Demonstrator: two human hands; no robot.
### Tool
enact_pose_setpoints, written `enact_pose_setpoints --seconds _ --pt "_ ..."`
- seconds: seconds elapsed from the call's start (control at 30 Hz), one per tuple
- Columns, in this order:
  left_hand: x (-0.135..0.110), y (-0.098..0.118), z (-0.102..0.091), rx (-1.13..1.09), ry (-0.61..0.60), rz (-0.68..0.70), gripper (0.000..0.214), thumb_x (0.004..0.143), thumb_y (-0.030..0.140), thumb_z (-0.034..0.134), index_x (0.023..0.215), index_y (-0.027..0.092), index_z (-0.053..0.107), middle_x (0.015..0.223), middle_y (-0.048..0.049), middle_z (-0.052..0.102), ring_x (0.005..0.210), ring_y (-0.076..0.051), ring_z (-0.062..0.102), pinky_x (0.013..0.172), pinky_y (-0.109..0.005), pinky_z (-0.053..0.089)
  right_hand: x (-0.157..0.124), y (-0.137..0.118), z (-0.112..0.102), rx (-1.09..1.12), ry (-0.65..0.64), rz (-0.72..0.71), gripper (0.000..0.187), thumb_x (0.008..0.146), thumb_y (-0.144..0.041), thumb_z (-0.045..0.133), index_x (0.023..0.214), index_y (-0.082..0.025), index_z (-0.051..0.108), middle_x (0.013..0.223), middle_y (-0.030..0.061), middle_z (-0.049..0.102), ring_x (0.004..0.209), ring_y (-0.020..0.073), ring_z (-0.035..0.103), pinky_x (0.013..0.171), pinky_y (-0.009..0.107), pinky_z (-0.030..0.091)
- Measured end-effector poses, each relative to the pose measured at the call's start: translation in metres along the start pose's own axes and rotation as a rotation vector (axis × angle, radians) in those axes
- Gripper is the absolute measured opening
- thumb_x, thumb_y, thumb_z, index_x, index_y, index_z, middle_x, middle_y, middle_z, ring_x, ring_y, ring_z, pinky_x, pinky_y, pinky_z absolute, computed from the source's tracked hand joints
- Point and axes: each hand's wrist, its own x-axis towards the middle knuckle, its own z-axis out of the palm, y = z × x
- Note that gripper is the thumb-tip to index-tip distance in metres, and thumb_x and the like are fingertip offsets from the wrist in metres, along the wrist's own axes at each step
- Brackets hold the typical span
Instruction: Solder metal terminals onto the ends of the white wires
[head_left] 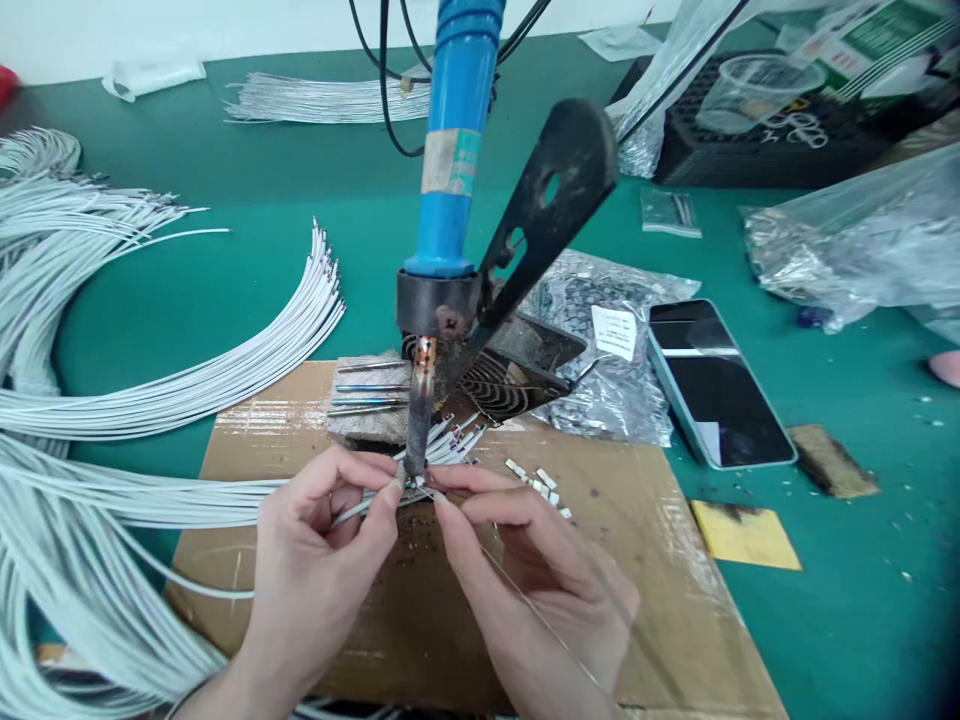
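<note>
A blue-handled soldering iron [457,150] stands fixed in a dark metal stand [547,210], its tip [416,430] pointing down over a cardboard sheet [675,560]. My left hand [322,560] pinches a thin white wire [225,490] and holds its end against the tip. My right hand [525,570] pinches a fine strand of solder wire [540,620] and feeds it to the same spot. Both hands meet just under the tip, fingers closed.
Bundles of white wires [187,370] curve across the left of the green table [247,200]. Small metal terminals [536,480] lie on the cardboard. A phone [712,390], plastic bags [855,240], a black tray [757,140] and a yellow sponge [742,535] lie to the right.
</note>
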Motion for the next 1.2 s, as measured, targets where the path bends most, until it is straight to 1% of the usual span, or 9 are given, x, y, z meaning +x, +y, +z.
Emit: enact_pose_setpoints --seconds 0.23,0.4,0.6,0.7,0.83,0.97,1.1,1.2 --pt "0.000 -0.003 -0.001 -0.002 -0.022 -0.005 0.016 0.088 0.009 0.074 0.077 0.020 0.073 0.091 0.0016 0.083 0.074 -0.007 0.078 0.067 -0.006 0.056 -0.001 0.000 0.000 0.020 0.004 0.018 0.020 0.089 -0.006 0.074 0.081 -0.024 0.070 0.098 -0.0039 0.082 0.088 0.0093 0.078 0.086 0.017 0.060" --pt "0.001 -0.001 0.001 0.001 -0.003 0.013 0.015 0.085 0.008 0.075 0.076 0.020 0.074 0.090 0.0021 0.083 0.074 -0.007 0.078 0.068 -0.005 0.056 -0.001 0.000 0.000 0.014 0.004 0.004 0.021 0.090 -0.005 0.074 0.083 -0.025 0.071 0.097 -0.0044 0.082 0.088 0.0090 0.077 0.086 0.017 0.060" --pt "0.003 0.007 0.008 -0.040 0.099 0.006 0.012 0.076 0.010 0.076 0.067 0.018 0.074 0.079 0.0004 0.082 0.064 -0.006 0.075 0.060 -0.005 0.055 -0.001 0.002 0.001 -0.007 0.007 -0.019 0.020 0.089 -0.005 0.075 0.084 -0.025 0.072 0.099 -0.0052 0.082 0.087 0.0080 0.077 0.085 0.016 0.060" --pt "0.002 0.008 0.010 -0.041 0.105 0.002 0.011 0.074 0.011 0.077 0.065 0.017 0.075 0.078 -0.0001 0.082 0.062 -0.006 0.074 0.059 -0.005 0.054 -0.001 0.001 0.001 -0.014 0.007 -0.018 0.019 0.089 -0.007 0.075 0.083 -0.025 0.071 0.098 -0.0055 0.083 0.085 0.0076 0.078 0.083 0.016 0.060" --pt "0.002 0.007 0.008 -0.058 0.104 -0.006 0.012 0.074 0.010 0.077 0.066 0.018 0.075 0.078 0.0011 0.082 0.063 -0.006 0.075 0.060 -0.004 0.054 -0.001 0.000 0.001 -0.025 0.020 0.011 0.019 0.090 -0.009 0.075 0.082 -0.025 0.072 0.097 -0.0056 0.083 0.085 0.0082 0.078 0.083 0.016 0.061" --pt "-0.001 0.005 0.007 -0.049 0.062 -0.011 0.013 0.077 0.008 0.077 0.070 0.019 0.075 0.082 0.0014 0.081 0.067 -0.006 0.075 0.063 -0.005 0.055 -0.002 0.001 0.002 -0.035 0.022 -0.002 0.018 0.089 -0.009 0.076 0.082 -0.025 0.072 0.096 -0.0058 0.082 0.084 0.0082 0.078 0.083 0.016 0.061" --pt "-0.005 0.000 0.008 -0.076 0.099 -0.018 0.014 0.081 0.009 0.076 0.072 0.020 0.075 0.086 0.0023 0.081 0.068 -0.006 0.074 0.065 -0.006 0.055 -0.002 0.002 0.002 -0.029 0.028 -0.022 0.020 0.088 -0.007 0.076 0.083 -0.026 0.073 0.096 -0.0064 0.082 0.083 0.0075 0.077 0.083 0.015 0.061" --pt "-0.007 -0.003 0.008 -0.081 0.088 -0.009 0.015 0.083 0.009 0.076 0.074 0.021 0.075 0.088 0.0023 0.081 0.071 -0.006 0.075 0.066 -0.006 0.056 -0.002 0.003 0.002 -0.015 0.024 -0.037 0.021 0.088 -0.005 0.076 0.085 -0.026 0.074 0.096 -0.0055 0.082 0.086 0.0084 0.078 0.085 0.016 0.061"
